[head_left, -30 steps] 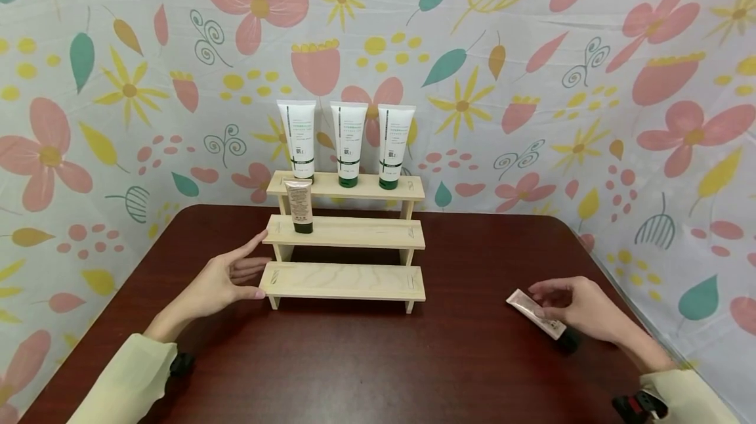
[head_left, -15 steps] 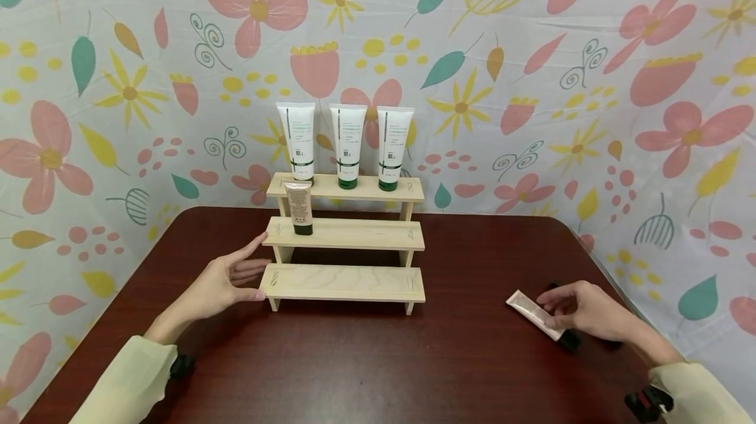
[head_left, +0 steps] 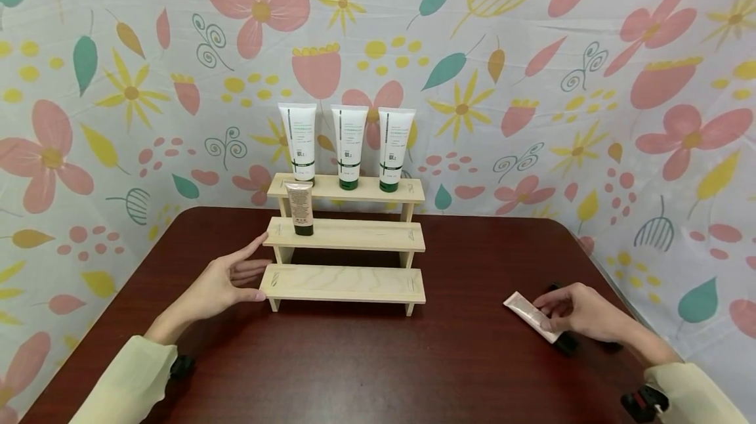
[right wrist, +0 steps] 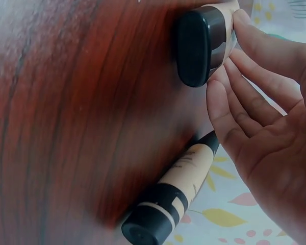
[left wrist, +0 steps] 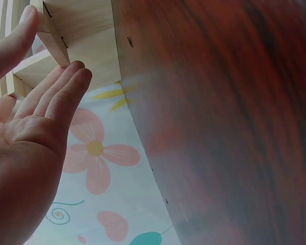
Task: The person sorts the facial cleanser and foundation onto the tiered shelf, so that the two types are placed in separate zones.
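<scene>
In the head view my left hand [head_left: 221,283] rests against the left end of a three-tier wooden display stand [head_left: 342,283]. Its index fingertip touches the middle tier and its thumb the bottom tier, with the fingers mostly straight. At the right, my right hand [head_left: 590,316] pinches a pinkish-beige cosmetic tube [head_left: 525,312] between thumb and fingers. The tube slants low over the table, its flat crimped end to the far left. Its black cap [right wrist: 193,48] faces the right wrist camera. Below that hand lies a beige-and-black cylindrical container [right wrist: 186,168], mostly hidden in the head view.
Three white tubes with green caps, the middle one [head_left: 350,145] among them, stand on the top tier. Another beige tube [head_left: 301,207] stands at the left of the middle tier. The dark red-brown table [head_left: 378,365] ends at a floral cloth backdrop [head_left: 490,83].
My right hand has shifted slightly right and down along the tube, and its fingers curl more. The ends of the dark container beneath now show. My left hand stays in place.
</scene>
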A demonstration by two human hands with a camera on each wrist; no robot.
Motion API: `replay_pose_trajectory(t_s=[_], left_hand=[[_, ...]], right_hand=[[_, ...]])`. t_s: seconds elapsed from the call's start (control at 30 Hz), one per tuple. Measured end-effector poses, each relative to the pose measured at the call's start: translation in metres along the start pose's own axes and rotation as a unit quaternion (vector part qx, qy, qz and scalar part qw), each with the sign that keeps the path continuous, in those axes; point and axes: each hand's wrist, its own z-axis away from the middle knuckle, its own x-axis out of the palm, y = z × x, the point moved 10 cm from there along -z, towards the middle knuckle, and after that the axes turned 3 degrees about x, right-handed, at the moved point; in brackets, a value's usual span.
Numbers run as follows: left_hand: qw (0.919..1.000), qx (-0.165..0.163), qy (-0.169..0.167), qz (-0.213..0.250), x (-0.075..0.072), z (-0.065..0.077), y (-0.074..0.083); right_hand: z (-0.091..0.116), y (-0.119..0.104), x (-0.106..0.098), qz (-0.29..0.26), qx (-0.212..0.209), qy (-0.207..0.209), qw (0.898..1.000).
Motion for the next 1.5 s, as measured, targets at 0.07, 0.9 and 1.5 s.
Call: replay_pose_trajectory(t_s=[0.07, 0.9, 1.5], left_hand=[[1.0000, 0.004, -0.001, 0.000, 0.000, 0.000, 0.000], [1.0000, 0.004, 0.000, 0.003, 0.001, 0.002, 0.001], [1.0000, 0.002, 0.002, -0.004, 0.000, 0.001, 0.000]], right_hand=[[-0.001, -0.002, 0.002, -0.002, -0.002, -0.002, 1.000], [-0.009, -0.002, 0.009, -0.082, 0.007, -0.048, 0.995], [-0.016, -0.004, 0.017, -0.120, 0.000, -0.083, 0.989]])
